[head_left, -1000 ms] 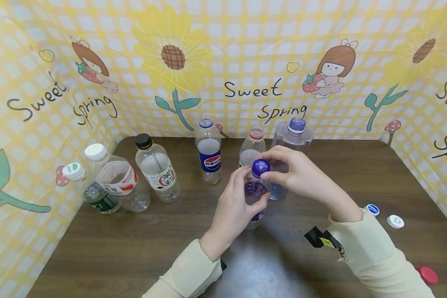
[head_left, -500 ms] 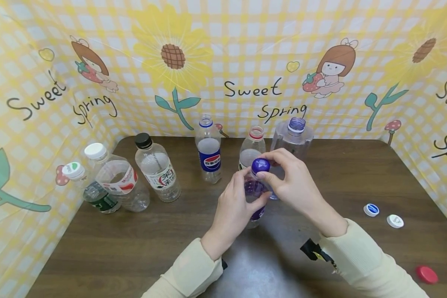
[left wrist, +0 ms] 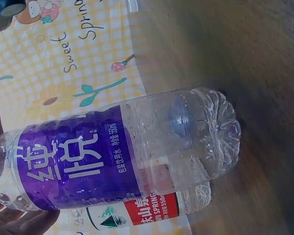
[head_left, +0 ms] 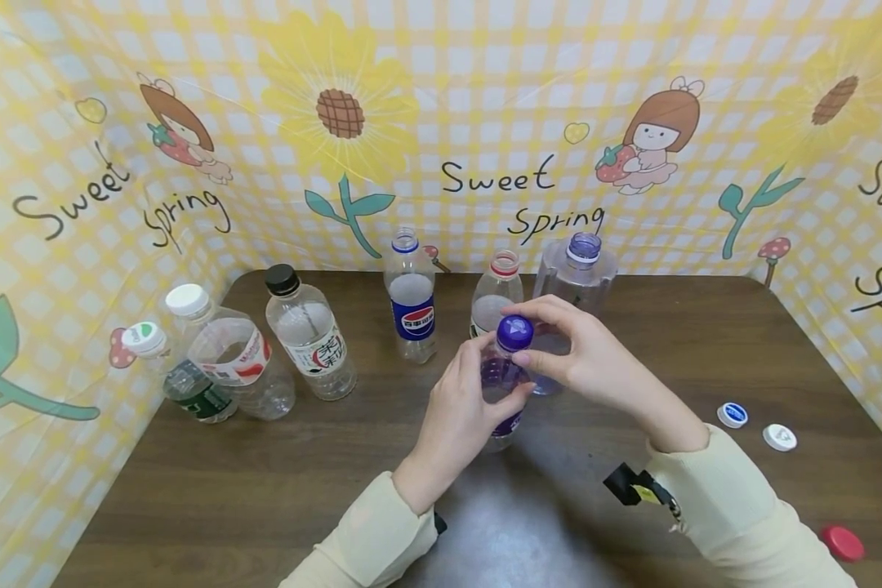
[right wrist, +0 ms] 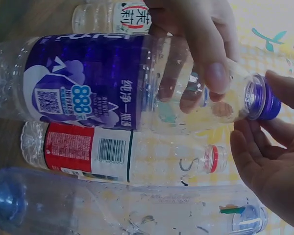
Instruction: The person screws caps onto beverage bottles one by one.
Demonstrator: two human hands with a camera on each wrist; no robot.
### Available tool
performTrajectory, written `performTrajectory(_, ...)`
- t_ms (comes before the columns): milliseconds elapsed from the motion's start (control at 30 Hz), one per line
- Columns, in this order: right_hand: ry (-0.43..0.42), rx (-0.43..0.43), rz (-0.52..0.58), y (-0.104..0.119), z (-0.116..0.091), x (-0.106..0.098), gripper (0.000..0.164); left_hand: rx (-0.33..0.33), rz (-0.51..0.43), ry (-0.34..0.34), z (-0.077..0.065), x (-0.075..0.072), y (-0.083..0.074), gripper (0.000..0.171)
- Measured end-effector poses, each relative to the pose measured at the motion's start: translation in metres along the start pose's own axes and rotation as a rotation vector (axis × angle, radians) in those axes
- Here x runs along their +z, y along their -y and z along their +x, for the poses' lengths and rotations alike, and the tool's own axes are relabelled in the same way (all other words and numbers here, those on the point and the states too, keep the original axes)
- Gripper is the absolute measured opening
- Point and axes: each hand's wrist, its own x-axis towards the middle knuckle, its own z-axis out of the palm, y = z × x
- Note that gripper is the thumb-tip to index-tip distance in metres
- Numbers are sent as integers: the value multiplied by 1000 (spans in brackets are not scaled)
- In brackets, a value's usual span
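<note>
A clear plastic water bottle with a purple label (left wrist: 78,161) stands upright on the table in front of me. My left hand (head_left: 456,412) holds it around its upper part, fingers on the far side and thumb on the near side. On its neck sits a purple cap (head_left: 515,332). My right hand (head_left: 599,355) pinches this cap between thumb and fingers, as the right wrist view also shows. Just behind stand an uncapped bottle with a red neck ring (right wrist: 214,158) and a large bluish uncapped bottle (head_left: 584,261), both partly hidden by my hands in the head view.
An uncapped Pepsi bottle (head_left: 413,306) stands mid-table at the back. To the left are a black-capped bottle (head_left: 312,335), a white-capped bottle (head_left: 238,359) and a green-labelled bottle (head_left: 198,392). Loose caps lie right: blue-and-white (head_left: 732,415), white (head_left: 780,437), red (head_left: 843,542).
My right wrist swung inward, then back out to the right, while the fingers shifted around the purple cap. The left hand and the bottle have stayed in place.
</note>
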Motion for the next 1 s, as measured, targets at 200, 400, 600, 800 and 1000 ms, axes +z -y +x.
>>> performTrajectory(200, 35, 19, 18, -2, 3, -3, 34, -17, -52, 40, 1, -1, 1, 65)
performTrajectory(400, -23, 41, -12, 1, 5, 0, 31, -37, -65, 54, 1, -3, 0, 66)
performTrajectory(600, -91, 92, 8, 4, 5, 5, 29, -41, -51, 26, 1, -3, -3, 65)
performTrajectory(800, -138, 129, 23, 6, 5, 8, 29, -40, -41, 7, 0, -2, -4, 65)
performTrajectory(1000, -88, 148, 77, 5, 4, 6, 34, -31, -50, 2, -1, -3, -3, 65)
